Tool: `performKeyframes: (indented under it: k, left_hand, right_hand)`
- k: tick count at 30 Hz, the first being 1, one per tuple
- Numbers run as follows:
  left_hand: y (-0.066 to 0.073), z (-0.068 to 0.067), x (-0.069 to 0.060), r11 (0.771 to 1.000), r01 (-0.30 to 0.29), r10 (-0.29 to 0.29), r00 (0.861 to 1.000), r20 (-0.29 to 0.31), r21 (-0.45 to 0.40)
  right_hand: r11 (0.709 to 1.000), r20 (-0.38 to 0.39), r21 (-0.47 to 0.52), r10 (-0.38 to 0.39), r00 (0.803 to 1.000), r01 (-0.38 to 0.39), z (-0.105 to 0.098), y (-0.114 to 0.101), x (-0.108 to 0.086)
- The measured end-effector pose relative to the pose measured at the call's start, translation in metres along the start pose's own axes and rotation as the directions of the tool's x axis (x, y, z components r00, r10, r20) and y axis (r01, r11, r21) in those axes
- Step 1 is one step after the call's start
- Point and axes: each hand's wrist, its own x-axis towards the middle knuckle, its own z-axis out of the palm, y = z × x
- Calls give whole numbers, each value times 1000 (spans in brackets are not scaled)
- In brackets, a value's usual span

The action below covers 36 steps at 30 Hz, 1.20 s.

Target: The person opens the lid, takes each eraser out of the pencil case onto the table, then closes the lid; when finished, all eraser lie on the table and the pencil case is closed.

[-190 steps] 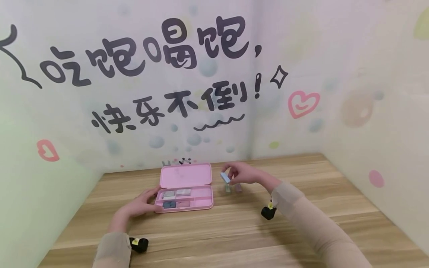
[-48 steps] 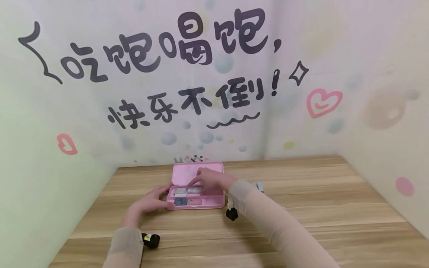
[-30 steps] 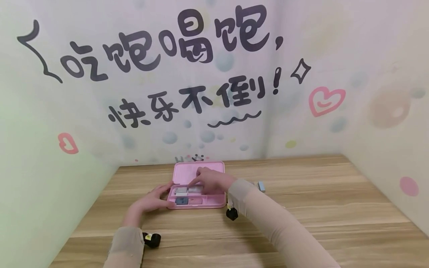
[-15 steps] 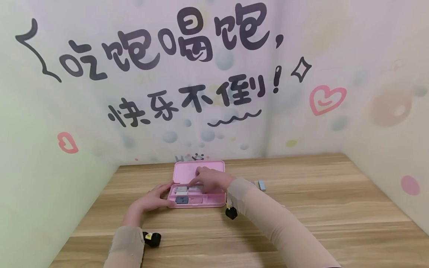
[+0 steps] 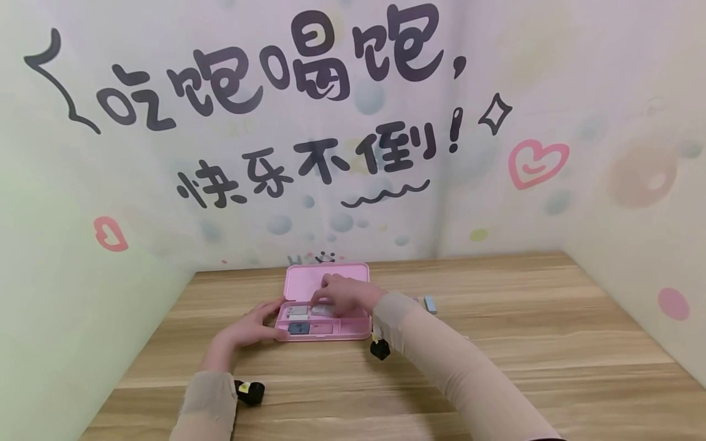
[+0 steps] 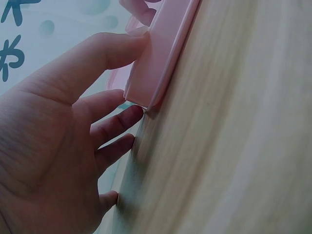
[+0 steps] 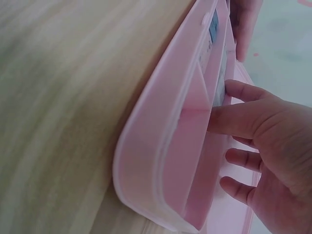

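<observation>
A pink pencil case (image 5: pixel 355 328) lies with its lid up at the back of the table. My left hand (image 5: pixel 250 327) grips its left end, the thumb at the front and the fingers round the back corner. My right hand (image 5: pixel 349 294) reaches into the rear compartment. Its thumb and index finger pinch a pale grey-white eraser (image 5: pixel 322 310), partly hidden, which also shows between the fingers as a pale eraser (image 7: pixel 221 87) in the right wrist view. Another grey eraser (image 5: pixel 298 311) lies left of it. A dark blue eraser (image 5: pixel 298 328) and a pink eraser (image 5: pixel 322 329) fill the front row.
A light blue eraser (image 5: pixel 430 304) lies on the wooden table (image 5: pixel 496 318) right of the case. Something small and purplish shows beside it, mostly hidden behind my right sleeve (image 5: pixel 441 361). A printed wall (image 5: pixel 309 239) stands close behind the case.
Earlier my right hand held the light blue eraser over the table; now that eraser lies there and the hand is in the case. Lately its fingers have only shifted slightly. My left hand keeps its place.
</observation>
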Motion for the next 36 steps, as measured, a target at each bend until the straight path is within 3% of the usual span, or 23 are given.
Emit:
performKeyframes:
  k: [5,12,19,27,36]
  left_hand:
    - [0,0,0,1000,-8,8,1000,-1,-12]
    - [2,-1,0,1000,-13,13,1000,1,-13]
    - [5,-1,-3,1000,-13,13,1000,2,-26]
    - [2,0,-2,1000,-5,5,1000,4,-17]
    - [3,0,-3,1000,-4,4,1000,8,-24]
  right_hand:
    - [1000,8,-10,-12,1000,12,-4,0,-3]
    - [999,3,48,16,1000,-16,-15,-2,-8]
    - [992,1,122,-32,999,32,-27,1,-15]
    - [974,-7,223,-36,999,37,-30,14,-28]
    - [938,-14,347,16,1000,-10,-26,31,-42]
